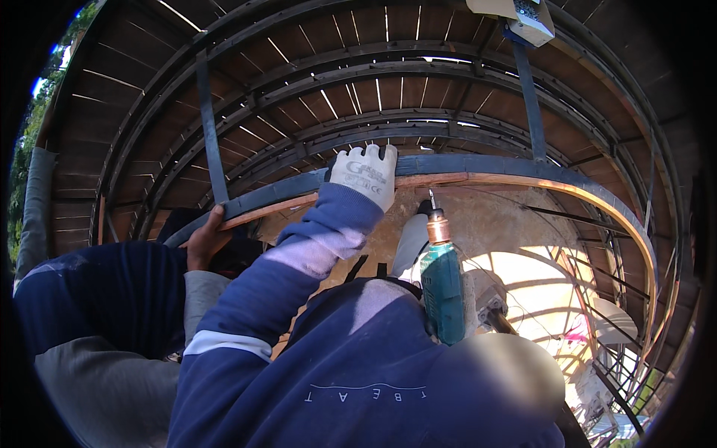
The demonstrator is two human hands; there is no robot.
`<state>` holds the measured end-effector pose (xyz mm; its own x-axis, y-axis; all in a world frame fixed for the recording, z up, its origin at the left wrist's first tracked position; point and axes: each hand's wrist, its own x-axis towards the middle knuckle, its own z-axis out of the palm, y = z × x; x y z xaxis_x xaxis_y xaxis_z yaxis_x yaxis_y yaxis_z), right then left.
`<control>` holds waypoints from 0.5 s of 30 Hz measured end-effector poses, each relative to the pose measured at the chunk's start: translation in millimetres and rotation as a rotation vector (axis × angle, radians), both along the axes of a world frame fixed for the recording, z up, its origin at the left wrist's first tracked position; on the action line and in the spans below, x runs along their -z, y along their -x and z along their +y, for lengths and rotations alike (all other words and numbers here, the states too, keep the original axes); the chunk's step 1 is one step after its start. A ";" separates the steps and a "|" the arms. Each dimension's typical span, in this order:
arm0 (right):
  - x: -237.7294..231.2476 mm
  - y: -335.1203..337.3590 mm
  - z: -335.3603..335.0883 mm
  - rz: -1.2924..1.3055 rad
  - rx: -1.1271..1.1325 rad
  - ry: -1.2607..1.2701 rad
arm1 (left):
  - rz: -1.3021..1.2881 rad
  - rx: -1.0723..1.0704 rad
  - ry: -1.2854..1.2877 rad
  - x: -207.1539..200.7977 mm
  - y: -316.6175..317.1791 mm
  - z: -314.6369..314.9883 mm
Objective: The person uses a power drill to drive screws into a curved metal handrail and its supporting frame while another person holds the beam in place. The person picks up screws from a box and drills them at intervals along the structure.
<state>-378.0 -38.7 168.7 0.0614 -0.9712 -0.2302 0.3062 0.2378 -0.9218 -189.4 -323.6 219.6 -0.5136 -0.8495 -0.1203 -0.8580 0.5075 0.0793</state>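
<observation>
My left hand [364, 175], in a white glove, is closed over a long, curved dark metal bar [470, 164]. Its fingertips curl out of sight over the far side. Along the bar's near edge runs a thin reddish-brown strip [523, 180]. A green power drill [442, 287] is in front of my chest, its copper-coloured chuck and bit pointing away from me. I cannot make out my right hand; whatever supports the drill is hidden. To my left, a co-worker's bare hand [205, 237] grips the same bar near its left end.
The co-worker [112, 299] crouches close on my left. Two flat struts [211, 134] [529, 104] rise from the bar toward curved ribs and brown boards [314, 97]. An open box of small fasteners [529, 22] sits at the top right. Below is a sunlit floor [515, 269].
</observation>
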 end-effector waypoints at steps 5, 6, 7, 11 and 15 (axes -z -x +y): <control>-6.9 -3.1 -2.9 0.810 -0.068 0.176 | 0.004 -0.007 0.013 2.8 0.4 0.2; -1.4 -0.4 1.3 0.837 -0.107 0.174 | 0.005 -0.009 0.006 1.4 0.3 -0.5; 6.4 3.9 6.8 0.864 -0.146 0.173 | 0.007 -0.012 -0.001 0.8 0.0 -0.8; 17.5 3.9 16.3 0.548 -0.030 -0.004 | -0.007 -0.011 0.020 5.6 0.5 -1.1; 20.7 3.2 17.0 0.450 -0.016 -0.056 | -0.003 -0.013 -0.002 0.6 1.2 -2.0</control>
